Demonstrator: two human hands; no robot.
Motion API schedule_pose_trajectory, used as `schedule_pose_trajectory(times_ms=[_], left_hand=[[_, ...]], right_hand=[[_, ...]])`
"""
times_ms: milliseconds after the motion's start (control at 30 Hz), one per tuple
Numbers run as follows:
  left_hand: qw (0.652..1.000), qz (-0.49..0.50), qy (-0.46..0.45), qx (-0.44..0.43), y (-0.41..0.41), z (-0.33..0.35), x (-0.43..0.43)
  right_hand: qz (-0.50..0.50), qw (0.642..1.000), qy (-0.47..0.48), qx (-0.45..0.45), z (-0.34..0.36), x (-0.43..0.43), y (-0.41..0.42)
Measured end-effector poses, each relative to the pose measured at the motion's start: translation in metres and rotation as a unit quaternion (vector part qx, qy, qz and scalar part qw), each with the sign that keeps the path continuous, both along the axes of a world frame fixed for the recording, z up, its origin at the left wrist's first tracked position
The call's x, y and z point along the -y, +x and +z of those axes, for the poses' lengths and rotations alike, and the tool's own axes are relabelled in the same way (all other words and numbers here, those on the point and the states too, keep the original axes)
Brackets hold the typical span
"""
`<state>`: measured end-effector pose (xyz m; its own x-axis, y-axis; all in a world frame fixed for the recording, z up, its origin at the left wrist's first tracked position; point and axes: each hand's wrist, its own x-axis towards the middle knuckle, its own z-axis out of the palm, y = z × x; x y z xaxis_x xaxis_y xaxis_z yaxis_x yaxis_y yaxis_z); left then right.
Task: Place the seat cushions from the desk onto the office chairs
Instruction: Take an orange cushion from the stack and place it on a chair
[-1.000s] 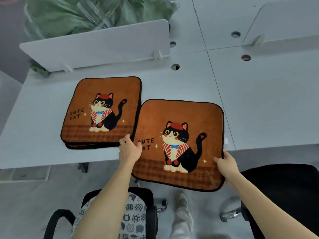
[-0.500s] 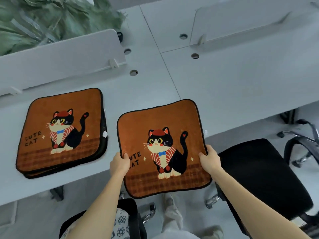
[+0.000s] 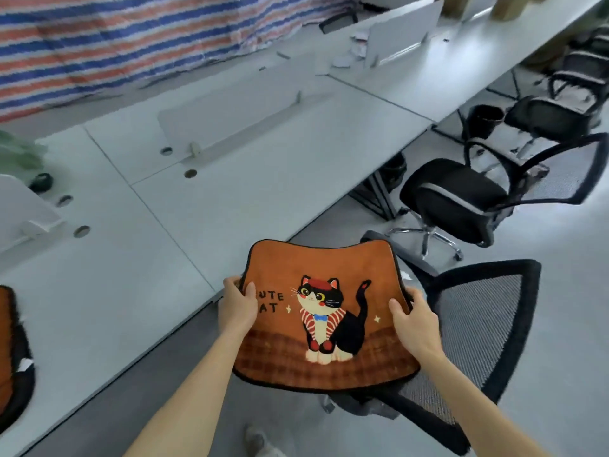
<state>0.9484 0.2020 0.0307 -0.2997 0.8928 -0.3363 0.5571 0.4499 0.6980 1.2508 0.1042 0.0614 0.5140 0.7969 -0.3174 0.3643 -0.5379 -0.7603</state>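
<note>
1. Lifted clear of the counter (image 3: pixel 230 199) since the earlier frame, the cat cushion (image 3: pixel 324 311) now hangs over the black mesh office chair (image 3: pixel 478 328), off the counter's edge.
2. Head view: left hand (image 3: pixel 238 306) has its grip closed on the cushion's left edge, right hand (image 3: pixel 413 319) closed on its right edge.
3. Remaining cushions (image 3: pixel 11 354) lie stacked on the counter at far left; another office chair (image 3: pixel 461 196) stands well beyond.

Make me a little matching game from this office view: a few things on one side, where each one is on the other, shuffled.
Things:
1. held cushion
2. cushion stack
3. mesh-backed chair
4. striped tarp

Places:
A. far background, beyond the desks
B. desk, at the view's left edge
C. between left hand and right hand
D. under and behind the held cushion

Pairs: 1-C, 2-B, 3-D, 4-A
</note>
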Motion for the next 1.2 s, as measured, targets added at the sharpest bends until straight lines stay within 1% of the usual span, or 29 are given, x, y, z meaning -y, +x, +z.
schedule_pose_trajectory(times_ms=[167, 233, 367, 533, 667, 867, 1000, 1100, 1200], left_hand=[[0.997, -0.064, 0.043, 0.015, 0.117, 0.024, 0.007], [0.996, -0.070, 0.050, 0.012, 0.142, 0.031, 0.010], [0.996, -0.067, 0.057, 0.014, 0.175, 0.034, 0.004], [0.998, -0.031, 0.057, 0.007, 0.182, 0.031, -0.015], [0.999, -0.027, 0.040, -0.001, 0.175, 0.013, -0.023], [0.999, 0.015, -0.028, 0.009, 0.174, -0.025, -0.018], [0.994, 0.070, -0.080, 0.028, 0.172, -0.055, -0.005], [0.985, 0.121, -0.118, 0.031, 0.176, -0.079, 0.009], [0.977, 0.162, -0.140, 0.016, 0.185, -0.092, 0.016]], right_hand=[[-0.051, 0.998, 0.038, 0.028, 0.023, 0.039, 0.101], [-0.056, 0.997, 0.046, 0.035, 0.030, 0.047, 0.122], [-0.062, 0.996, 0.054, 0.041, 0.034, 0.047, 0.167], [-0.024, 0.996, 0.050, 0.066, 0.033, 0.022, 0.189], [0.033, 0.995, 0.034, 0.092, 0.029, -0.007, 0.190], [0.144, 0.978, -0.022, 0.147, 0.006, -0.055, 0.192], [0.252, 0.946, -0.095, 0.181, -0.025, -0.102, 0.191], [0.345, 0.907, -0.135, 0.202, -0.051, -0.144, 0.190], [0.421, 0.870, -0.145, 0.211, -0.077, -0.180, 0.187]])
